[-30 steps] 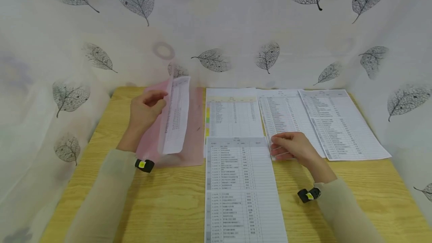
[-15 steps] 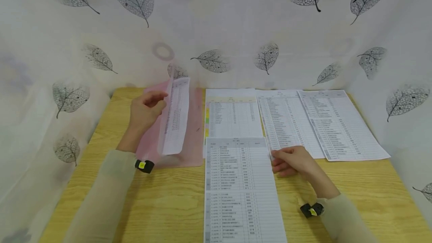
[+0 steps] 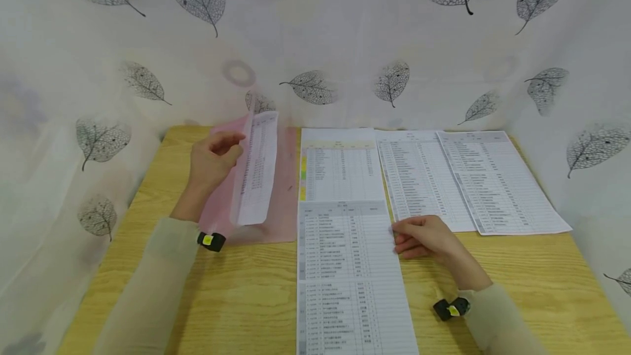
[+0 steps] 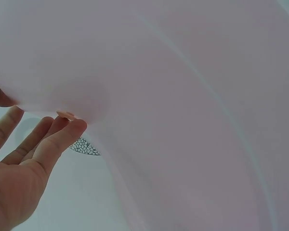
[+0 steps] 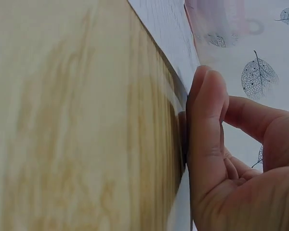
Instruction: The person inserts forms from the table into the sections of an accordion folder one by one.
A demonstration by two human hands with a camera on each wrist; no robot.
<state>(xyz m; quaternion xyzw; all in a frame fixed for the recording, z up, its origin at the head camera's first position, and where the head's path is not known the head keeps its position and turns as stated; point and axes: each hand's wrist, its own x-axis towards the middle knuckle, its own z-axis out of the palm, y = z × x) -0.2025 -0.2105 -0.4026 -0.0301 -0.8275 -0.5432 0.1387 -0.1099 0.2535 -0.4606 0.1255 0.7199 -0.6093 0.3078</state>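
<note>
At the left of the head view, a translucent pink folder [image 3: 283,201] lies spread with its cover raised. My left hand [image 3: 212,160] pinches the cover's edge; up close in the left wrist view, the fingers [image 4: 53,149] are at a small orange-pink snap button [image 4: 66,115] on it. A white printed sheet [image 3: 256,174] stands tilted inside, against the cover. My right hand [image 3: 426,240] pinches the right edge of a long printed sheet [image 3: 352,284] at the front middle. In the right wrist view, its fingertips [image 5: 209,86] meet that sheet's edge low over the wood.
Behind the front sheet lies a printed page with coloured tabs [image 3: 340,169]. Two more printed pages, a middle one [image 3: 419,174] and a right one [image 3: 503,179], lie to the right. A leaf-patterned curtain [image 3: 315,32] surrounds the wooden table [image 3: 236,300].
My right hand has come down from above the middle page to the front sheet's edge. That sheet has shifted slightly left. My left hand and the folder cover have stayed put.
</note>
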